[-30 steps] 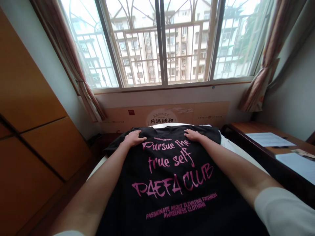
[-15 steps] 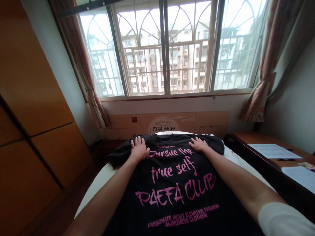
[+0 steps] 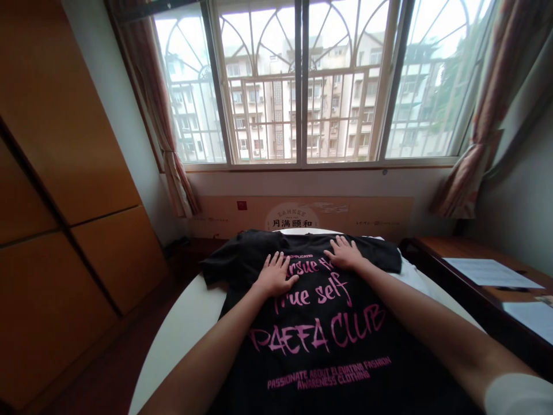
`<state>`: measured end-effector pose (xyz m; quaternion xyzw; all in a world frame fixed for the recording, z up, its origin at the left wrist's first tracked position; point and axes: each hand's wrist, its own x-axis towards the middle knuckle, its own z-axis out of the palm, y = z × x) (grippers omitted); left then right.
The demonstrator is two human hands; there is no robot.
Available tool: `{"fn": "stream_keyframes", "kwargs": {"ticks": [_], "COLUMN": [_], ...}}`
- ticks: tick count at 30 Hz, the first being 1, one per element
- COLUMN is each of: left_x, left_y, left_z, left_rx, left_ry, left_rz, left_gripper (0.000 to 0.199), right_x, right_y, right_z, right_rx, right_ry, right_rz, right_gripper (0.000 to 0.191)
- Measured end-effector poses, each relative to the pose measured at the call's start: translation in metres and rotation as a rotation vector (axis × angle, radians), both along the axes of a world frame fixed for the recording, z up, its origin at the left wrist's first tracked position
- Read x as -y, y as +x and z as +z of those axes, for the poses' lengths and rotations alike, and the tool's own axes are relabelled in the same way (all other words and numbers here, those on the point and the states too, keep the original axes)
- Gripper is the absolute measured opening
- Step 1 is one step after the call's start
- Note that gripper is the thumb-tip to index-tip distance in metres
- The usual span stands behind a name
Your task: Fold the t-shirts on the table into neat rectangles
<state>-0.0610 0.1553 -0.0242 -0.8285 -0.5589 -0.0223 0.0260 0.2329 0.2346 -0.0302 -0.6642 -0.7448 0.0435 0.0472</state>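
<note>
A black T-shirt [image 3: 328,360] with pink lettering lies spread over a round white table [image 3: 173,340], its collar toward the window. My left hand [image 3: 276,275] rests flat on the upper left of the print, fingers apart, covering the start of some words. Near the collar, my right hand [image 3: 344,253] also lies on the cloth with its fingers spread, over the end of the top large line. Neither hand grips the fabric. Some white cloth [image 3: 417,281] shows past the shirt's right sleeve.
On the right a brown wooden desk [image 3: 436,251] bears sheets of paper [image 3: 490,272] and a dark pen. Orange-brown cabinets [image 3: 103,253] stand at the left. Behind the table are a printed board [image 3: 380,214], curtains and a barred window.
My left hand has slid right and nearer to me, from beside the lettering onto it. My right hand has moved slightly inward. The view has shifted a little.
</note>
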Motion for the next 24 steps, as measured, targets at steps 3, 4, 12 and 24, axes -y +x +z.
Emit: {"fn": "stream_keyframes", "kwargs": {"ticks": [3, 4, 12, 24], "left_x": [0.001, 0.002, 0.0, -0.004], "left_y": [0.001, 0.001, 0.001, 0.003], "left_z": [-0.003, -0.004, -0.003, -0.004], "left_rx": [0.005, 0.005, 0.001, 0.022], "left_ry": [0.028, 0.029, 0.012, 0.016], "left_rz": [0.002, 0.004, 0.016, 0.028], "left_gripper": [0.092, 0.091, 0.089, 0.083], "right_x": [0.022, 0.028, 0.016, 0.027], "right_y": [-0.031, -0.038, -0.014, 0.155], "right_z": [-0.007, -0.01, -0.018, -0.028], "right_rx": [-0.04, -0.058, -0.175, -0.302], "right_ry": [-0.002, -0.015, 0.012, 0.224], "right_rz": [0.208, 0.258, 0.086, -0.787], "right_gripper": [0.084, 0.084, 0.073, 0.074]}}
